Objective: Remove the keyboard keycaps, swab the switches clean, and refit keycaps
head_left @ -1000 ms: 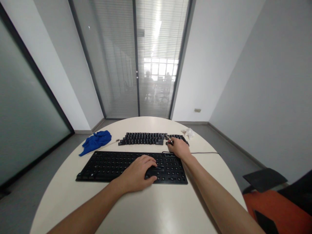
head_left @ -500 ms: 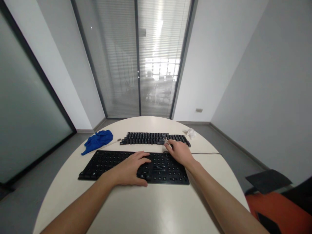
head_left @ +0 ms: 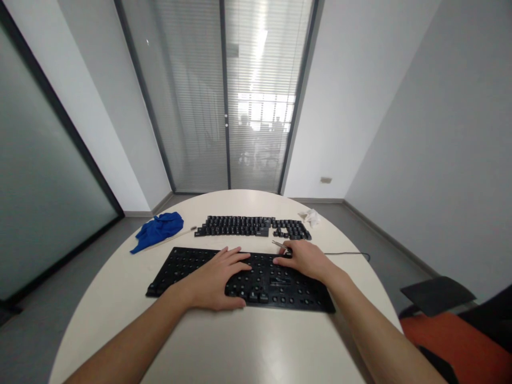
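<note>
Keyboard base (head_left: 277,281): black plastic, low sheen; keycaps (head_left: 234,226): dark plastic; hand tool (head_left: 278,244): bright metal tip; cloth (head_left: 160,228): matt, wrinkled fabric; tissue (head_left: 311,216): crumpled, paper-like; desk (head_left: 256,341): smooth, semi-gloss; partition (head_left: 192,122): reflective glass

The left forearm (head_left: 136,338) reaches in bare from the lower left to a left hand (head_left: 210,284) turned palm down, its fingers (head_left: 239,257) spread and its thumb stretched out apart from them. The right forearm (head_left: 374,330), also bare, slants in from the lower right; the right hand (head_left: 307,260) shows its back, fingers curled inward, thumb pointing across toward the left hand
</note>
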`<act>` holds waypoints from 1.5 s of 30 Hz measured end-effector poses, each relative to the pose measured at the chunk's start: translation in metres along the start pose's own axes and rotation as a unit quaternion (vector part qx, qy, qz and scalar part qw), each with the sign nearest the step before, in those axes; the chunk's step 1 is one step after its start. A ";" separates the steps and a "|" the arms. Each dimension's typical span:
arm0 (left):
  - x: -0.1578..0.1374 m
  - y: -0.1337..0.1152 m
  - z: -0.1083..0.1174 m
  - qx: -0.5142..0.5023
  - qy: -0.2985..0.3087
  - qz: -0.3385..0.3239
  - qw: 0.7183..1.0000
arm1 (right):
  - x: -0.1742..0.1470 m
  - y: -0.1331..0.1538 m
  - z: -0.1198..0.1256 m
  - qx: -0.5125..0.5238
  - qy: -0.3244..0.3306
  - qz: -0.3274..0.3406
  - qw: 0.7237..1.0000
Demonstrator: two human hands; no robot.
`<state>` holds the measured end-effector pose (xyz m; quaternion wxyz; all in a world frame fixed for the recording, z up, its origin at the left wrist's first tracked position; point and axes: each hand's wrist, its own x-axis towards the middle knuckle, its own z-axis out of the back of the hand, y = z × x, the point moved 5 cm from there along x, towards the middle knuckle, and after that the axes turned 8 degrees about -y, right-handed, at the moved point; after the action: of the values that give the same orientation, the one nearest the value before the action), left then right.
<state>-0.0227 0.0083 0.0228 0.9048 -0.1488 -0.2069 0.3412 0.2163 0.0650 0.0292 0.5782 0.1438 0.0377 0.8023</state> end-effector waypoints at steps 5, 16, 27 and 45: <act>0.001 0.001 -0.002 0.003 -0.016 -0.003 1.000 | -0.004 0.004 0.015 0.083 -0.068 0.031 0.994; 0.003 -0.001 -0.011 0.016 -0.012 -0.003 1.000 | -0.012 0.038 0.022 0.190 -0.077 0.115 0.972; 0.011 -0.011 -0.001 -0.035 -0.183 0.038 0.982 | -0.016 0.067 0.006 0.228 -0.044 0.145 0.962; 0.013 -0.012 0.017 -0.183 -0.300 0.085 0.932 | -0.024 0.094 -0.012 0.204 -0.012 0.235 0.950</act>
<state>-0.0149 0.0105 0.0458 0.7255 -0.2198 -0.5139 0.4015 0.1337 0.0130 0.0341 0.3319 0.2730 0.1589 0.8889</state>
